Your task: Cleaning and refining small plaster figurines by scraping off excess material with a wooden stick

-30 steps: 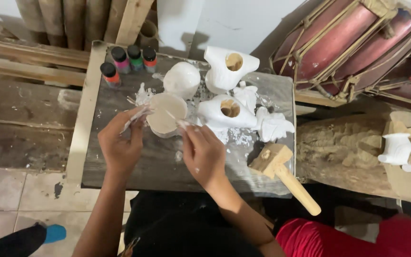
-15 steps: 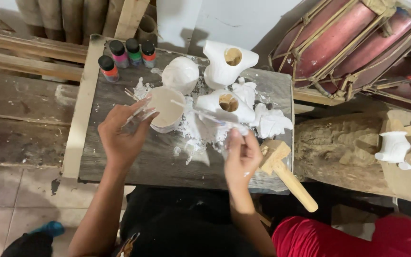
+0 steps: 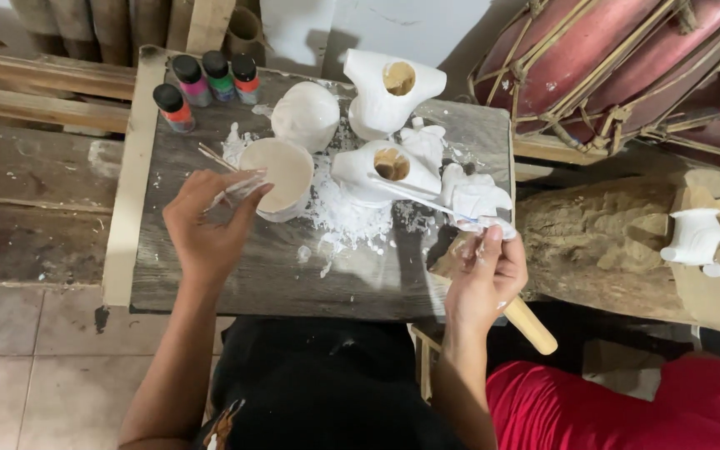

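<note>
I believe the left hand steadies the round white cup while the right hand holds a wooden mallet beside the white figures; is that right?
Not quite. The head view shows the right hand holding a thin brush, not the wooden mallet, which lies on the board beneath it. The rest holds: the left hand steadies the round white cup beside the white figures.

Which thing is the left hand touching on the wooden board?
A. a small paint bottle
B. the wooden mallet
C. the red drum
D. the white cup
D: the left hand rests against the side of the white cup, its fingertips at the rim, while the paint bottles stand apart at the board's far edge.
</note>
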